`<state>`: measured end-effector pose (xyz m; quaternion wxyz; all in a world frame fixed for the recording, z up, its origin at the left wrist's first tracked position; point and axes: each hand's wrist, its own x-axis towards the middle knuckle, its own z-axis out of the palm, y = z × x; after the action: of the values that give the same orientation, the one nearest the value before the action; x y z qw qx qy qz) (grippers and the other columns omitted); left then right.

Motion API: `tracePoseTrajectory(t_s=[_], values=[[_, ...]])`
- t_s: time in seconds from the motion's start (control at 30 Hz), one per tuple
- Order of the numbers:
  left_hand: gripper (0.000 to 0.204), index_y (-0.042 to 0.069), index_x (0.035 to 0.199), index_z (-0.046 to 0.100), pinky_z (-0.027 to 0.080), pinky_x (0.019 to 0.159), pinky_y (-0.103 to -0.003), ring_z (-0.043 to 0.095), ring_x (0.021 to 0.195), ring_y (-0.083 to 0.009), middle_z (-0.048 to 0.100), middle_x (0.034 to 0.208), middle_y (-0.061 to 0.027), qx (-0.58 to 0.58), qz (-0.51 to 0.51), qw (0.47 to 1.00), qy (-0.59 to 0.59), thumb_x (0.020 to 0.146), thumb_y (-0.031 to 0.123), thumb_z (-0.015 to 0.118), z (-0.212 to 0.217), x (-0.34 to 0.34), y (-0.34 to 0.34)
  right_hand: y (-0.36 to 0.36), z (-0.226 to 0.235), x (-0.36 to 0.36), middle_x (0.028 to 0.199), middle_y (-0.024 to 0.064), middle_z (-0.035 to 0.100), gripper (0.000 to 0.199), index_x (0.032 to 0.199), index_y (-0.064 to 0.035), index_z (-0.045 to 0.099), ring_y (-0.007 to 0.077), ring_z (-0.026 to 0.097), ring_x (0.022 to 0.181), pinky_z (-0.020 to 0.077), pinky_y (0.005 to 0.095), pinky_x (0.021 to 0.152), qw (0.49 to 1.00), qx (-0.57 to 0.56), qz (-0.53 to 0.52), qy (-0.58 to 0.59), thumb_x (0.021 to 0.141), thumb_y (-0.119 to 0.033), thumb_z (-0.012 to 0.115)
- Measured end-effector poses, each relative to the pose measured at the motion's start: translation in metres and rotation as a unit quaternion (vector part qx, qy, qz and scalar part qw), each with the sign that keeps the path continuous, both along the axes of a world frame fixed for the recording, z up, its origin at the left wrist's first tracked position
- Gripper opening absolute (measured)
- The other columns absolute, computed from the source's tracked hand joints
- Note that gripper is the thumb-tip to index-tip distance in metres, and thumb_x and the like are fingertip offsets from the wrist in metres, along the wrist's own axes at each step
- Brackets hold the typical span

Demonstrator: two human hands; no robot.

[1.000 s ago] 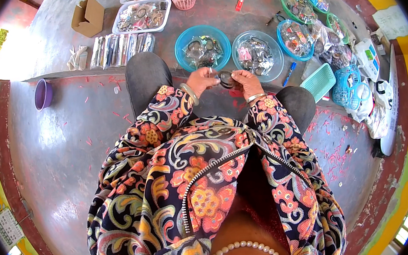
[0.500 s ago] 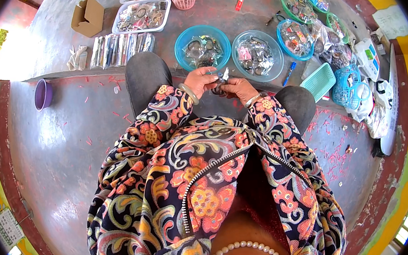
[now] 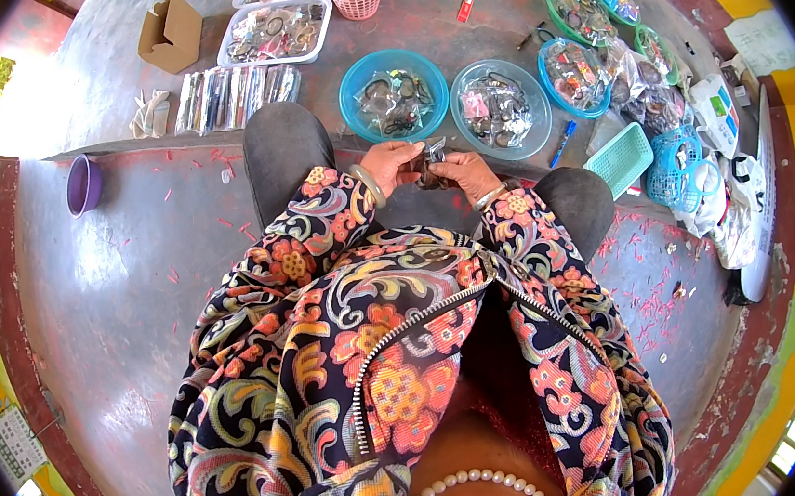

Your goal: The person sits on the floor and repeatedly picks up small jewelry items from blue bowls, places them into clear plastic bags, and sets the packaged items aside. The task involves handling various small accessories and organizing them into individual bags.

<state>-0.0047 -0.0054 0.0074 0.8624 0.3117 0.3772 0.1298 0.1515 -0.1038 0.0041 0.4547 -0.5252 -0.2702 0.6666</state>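
Between my knees, a small clear plastic packet [image 3: 429, 164] with something dark in it is held up by both hands. My left hand [image 3: 391, 165] is closed, thumb and fingers pinching the packet's left side. From the right, my right hand [image 3: 469, 175] pinches its other side. What the dark content is, I cannot make out. Just beyond my hands stands a blue bowl [image 3: 345, 110] holding clear packets of dark rings. To its right is a clear bluish bowl [image 3: 545, 126] with more packets, one of them pink.
Left of the bowls lie a row of flat packaged items [image 3: 236, 97], white gloves [image 3: 150, 114] and an open cardboard box [image 3: 170, 35]. A white tray [image 3: 227, 58] and a pink basket [image 3: 360, 2] stand behind. Rightward are a blue marker [image 3: 563, 143] and green basket [image 3: 621, 162].
The packet has turned between my fingers, and its white corner no longer sticks up. Both hands have shifted only slightly and keep their hold.
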Motion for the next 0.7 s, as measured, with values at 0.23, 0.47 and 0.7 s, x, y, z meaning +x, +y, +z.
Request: tracePoseTrajectory(t_s=[0.23,0.47,0.7], values=[[0.015,0.005,0.086,0.057,0.046,0.049,-0.02,0.057,0.065,-0.0098,0.057,0.072,-0.0008,0.075,0.034,0.996,0.016,0.078,0.017,0.059,-0.004,0.002,0.001,0.003,-0.001,0.0,0.07,0.0011,0.059,0.018,0.08,-0.0027,0.061,0.0058,0.05,0.059,0.0391,0.0193,0.057,0.996,-0.005,-0.023,-0.088,0.076,-0.021,0.061],[0.018,0.005,0.093,0.053,0.048,0.053,-0.022,0.058,0.073,-0.0104,0.058,0.081,-0.002,0.093,-0.009,0.996,0.007,0.078,0.013,0.059,-0.003,0.003,0.0,0.004,-0.008,0.003,0.068,-0.0011,0.057,0.014,0.081,-0.0024,0.059,0.0048,0.049,0.058,0.0384,0.0172,0.053,0.992,0.022,-0.115,-0.053,0.078,-0.016,0.059],[0.027,0.007,0.094,0.051,0.045,0.055,-0.022,0.055,0.074,-0.0101,0.057,0.085,-0.0012,0.096,-0.092,0.99,0.036,0.072,0.014,0.064,-0.004,0.004,-0.005,0.002,-0.018,0.005,0.073,-0.0007,0.058,0.015,0.082,-0.0029,0.06,0.006,0.051,0.063,0.042,0.0197,0.054,0.99,0.041,-0.105,-0.089,0.078,-0.017,0.058]])
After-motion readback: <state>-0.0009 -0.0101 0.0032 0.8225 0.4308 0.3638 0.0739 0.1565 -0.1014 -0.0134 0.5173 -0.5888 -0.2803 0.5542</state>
